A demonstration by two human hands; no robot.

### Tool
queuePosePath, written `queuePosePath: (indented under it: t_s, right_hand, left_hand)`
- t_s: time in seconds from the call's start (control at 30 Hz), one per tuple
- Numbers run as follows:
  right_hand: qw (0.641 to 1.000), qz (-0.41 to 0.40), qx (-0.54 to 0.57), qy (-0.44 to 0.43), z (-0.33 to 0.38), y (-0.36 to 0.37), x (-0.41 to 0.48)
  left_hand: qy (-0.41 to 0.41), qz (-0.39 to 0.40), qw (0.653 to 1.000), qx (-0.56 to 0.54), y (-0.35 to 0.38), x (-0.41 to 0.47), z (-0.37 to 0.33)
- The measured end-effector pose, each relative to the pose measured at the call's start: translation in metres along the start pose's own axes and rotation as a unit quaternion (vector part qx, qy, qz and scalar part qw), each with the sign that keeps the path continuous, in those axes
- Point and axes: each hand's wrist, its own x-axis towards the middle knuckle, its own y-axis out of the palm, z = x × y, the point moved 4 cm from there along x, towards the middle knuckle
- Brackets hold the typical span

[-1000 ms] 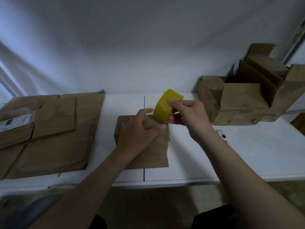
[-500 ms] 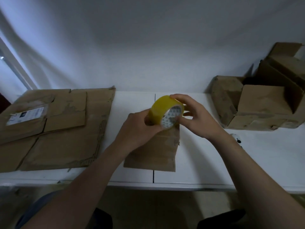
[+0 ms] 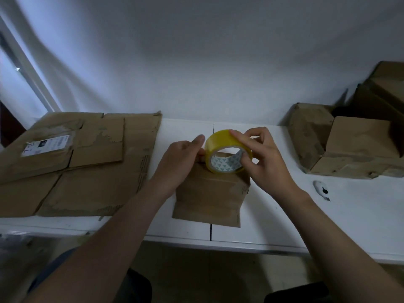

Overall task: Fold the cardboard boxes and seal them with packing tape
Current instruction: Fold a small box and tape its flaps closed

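A small brown cardboard box [image 3: 209, 193] stands in the middle of the white table [image 3: 284, 219]. Above its far edge is a yellow roll of packing tape [image 3: 220, 143]. My right hand [image 3: 260, 158] grips the roll, with fingers over its top and through its patterned core. My left hand [image 3: 181, 158] touches the roll's left rim with thumb and fingertips, while its palm lies over the box's left far corner. The tape's loose end is hidden from me.
Flattened cardboard sheets [image 3: 76, 165], one with a white label [image 3: 46, 145], cover the table's left part. Folded and open boxes [image 3: 349, 143] are piled at the right back. A small white cutter [image 3: 321, 190] lies on the table right of my right wrist.
The roll has turned so its open core faces me and has come down towards the box's far edge. My left hand has shifted from the box top to the roll's rim.
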Motion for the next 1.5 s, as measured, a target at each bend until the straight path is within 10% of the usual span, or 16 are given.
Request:
queuePosePath:
  t_s: [0.5,0.67,1.0,1.5]
  right_hand:
    - [0.996,0.009,0.085,0.023,0.0,0.018,-0.009]
    - [0.994,0.013,-0.073,-0.075,0.015,0.012,0.002]
    - [0.996,-0.041,0.045,0.065,0.011,0.027,-0.007]
    - [0.959,0.087,-0.257,-0.076,0.048,0.032,0.034]
  left_hand:
    - [-0.017,0.053,0.995,-0.077,-0.01,0.013,0.019]
    - [-0.038,0.073,0.989,-0.122,-0.024,0.024,0.032]
    - [-0.028,0.141,0.975,-0.171,-0.034,0.03,0.034]
    - [-0.102,0.159,0.973,-0.135,-0.087,0.051,0.084]
